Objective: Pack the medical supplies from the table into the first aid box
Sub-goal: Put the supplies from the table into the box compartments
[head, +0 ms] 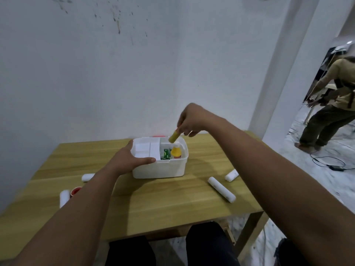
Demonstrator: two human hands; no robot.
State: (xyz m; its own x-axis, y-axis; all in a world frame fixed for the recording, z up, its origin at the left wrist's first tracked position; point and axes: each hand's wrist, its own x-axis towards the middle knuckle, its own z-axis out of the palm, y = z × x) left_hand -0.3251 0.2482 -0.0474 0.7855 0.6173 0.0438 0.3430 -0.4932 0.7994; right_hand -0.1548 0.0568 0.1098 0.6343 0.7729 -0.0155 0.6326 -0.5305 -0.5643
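Head view: right hand (189,120) pinches a yellow tube (173,136) over the first aid box (159,168), left hand (127,158) loosely bracing it; 2 items (171,153) inside, 4 white rolls (221,189) around it remain.

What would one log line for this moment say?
right hand: holds yellow tube above first aid box | left hand: steadies box

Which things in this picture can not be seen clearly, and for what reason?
- Yellow tube, head view: its top is hidden by the right hand; label blurred.
- Green carton in the first aid box: print too small.
- Red object behind the box: mostly hidden by it.
- White roll: partly covered by the left forearm.
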